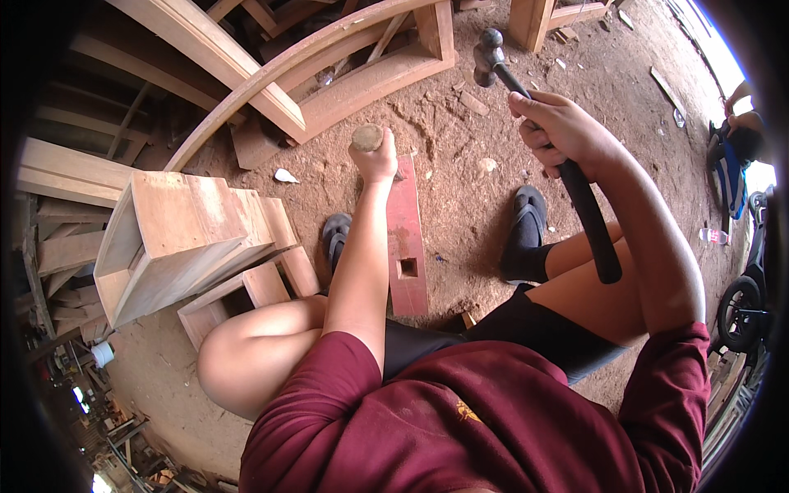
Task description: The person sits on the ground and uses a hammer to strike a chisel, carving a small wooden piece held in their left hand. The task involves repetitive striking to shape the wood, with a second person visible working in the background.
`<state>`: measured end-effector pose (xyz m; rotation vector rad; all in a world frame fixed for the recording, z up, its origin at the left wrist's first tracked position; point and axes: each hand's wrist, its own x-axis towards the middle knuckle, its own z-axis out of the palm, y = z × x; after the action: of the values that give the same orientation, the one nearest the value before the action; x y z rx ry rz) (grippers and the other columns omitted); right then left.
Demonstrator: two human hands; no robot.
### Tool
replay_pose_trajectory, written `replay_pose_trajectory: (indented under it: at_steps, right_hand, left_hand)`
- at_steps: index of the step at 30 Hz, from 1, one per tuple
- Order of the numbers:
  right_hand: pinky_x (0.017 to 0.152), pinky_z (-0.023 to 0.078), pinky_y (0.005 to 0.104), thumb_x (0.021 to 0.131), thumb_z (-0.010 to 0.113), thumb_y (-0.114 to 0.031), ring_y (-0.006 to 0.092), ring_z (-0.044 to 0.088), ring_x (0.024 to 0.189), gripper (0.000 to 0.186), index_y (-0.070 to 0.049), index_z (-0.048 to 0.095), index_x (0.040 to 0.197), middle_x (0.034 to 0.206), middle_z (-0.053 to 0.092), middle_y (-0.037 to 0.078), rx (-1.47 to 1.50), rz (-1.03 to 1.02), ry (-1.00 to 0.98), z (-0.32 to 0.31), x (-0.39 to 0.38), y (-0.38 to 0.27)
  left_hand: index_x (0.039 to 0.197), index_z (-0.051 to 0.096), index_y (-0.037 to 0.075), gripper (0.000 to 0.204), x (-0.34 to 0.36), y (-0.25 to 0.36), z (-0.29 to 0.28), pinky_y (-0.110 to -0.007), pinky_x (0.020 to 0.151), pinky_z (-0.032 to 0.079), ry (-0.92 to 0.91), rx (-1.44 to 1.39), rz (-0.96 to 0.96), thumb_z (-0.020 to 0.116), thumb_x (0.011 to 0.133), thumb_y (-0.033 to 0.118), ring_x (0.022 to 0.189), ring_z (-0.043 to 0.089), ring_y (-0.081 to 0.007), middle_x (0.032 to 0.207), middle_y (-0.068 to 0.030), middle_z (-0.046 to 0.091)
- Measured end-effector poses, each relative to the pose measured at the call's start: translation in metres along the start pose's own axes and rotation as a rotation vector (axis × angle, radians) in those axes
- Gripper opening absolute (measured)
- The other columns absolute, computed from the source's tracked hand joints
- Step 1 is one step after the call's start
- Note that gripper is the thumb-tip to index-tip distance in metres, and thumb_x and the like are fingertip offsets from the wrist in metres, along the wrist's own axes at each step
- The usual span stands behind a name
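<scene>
My left hand (377, 164) is closed round the handle of a chisel (367, 137), whose round wooden butt faces up. Most of the blade is hidden by the hand; a bit of metal shows just over a reddish wooden board (404, 218). That board lies lengthwise between my feet, with a square hole cut through its nearer part. Raised to the right, my right hand (557, 135) grips a ball-peen hammer (593, 218) by its black handle. The hammer's metal head points up and away, well apart from the chisel.
Wooden frames with a curved rail (271, 70) stand at the far left. A stepped wooden piece (193, 214) is close by my left knee. Wood scraps and dust cover the dirt floor (460, 181). At the right edge are another person's hand (746, 122) and a small wheel (738, 311).
</scene>
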<state>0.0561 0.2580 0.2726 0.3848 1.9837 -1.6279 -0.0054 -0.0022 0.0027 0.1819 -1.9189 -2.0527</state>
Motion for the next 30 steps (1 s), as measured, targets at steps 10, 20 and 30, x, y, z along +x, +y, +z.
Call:
replay_pose_trajectory:
  at_steps: [10, 20, 30]
  right_hand:
    - [0.04, 0.038, 0.0282, 0.102, 0.049, -0.033, 0.0077, 0.04, 0.044, 0.028, -0.006, 0.05, 0.094, 0.063, 0.044, -0.004, -0.62, -0.402, 0.133, 0.032, -0.007, -0.015]
    - [0.044, 0.05, 0.0463, 0.101, 0.045, -0.024, 0.035, 0.066, 0.057, 0.027, 0.003, 0.046, 0.109, 0.064, 0.063, 0.018, -1.08, -0.602, 0.255, 0.117, 0.065, 0.039]
    - [0.051, 0.047, 0.0516, 0.098, 0.054, -0.026, 0.0438, 0.061, 0.059, 0.028, -0.002, 0.041, 0.098, 0.062, 0.059, 0.023, -0.654, -0.914, 0.43, 0.133, 0.023, -0.015]
  left_hand:
    - [0.07, 0.061, 0.004, 0.012, -0.003, 0.005, 0.006, -0.031, 0.048, 0.047, -0.025, 0.169, 0.267, 0.065, 0.081, 0.007, 0.053, 0.062, -0.0141, 0.06, -0.0036, 0.062]
    - [0.074, 0.068, 0.004, 0.008, -0.007, 0.031, 0.022, -0.031, 0.059, 0.053, -0.053, 0.243, 0.181, 0.068, 0.078, 0.011, 0.06, 0.067, -0.0166, 0.068, -0.0053, 0.069]
    - [0.077, 0.068, 0.002, 0.009, -0.005, 0.013, 0.004, -0.032, 0.059, 0.054, 0.047, 0.268, 0.238, 0.064, 0.081, 0.008, 0.063, 0.067, -0.0156, 0.071, -0.0082, 0.07]
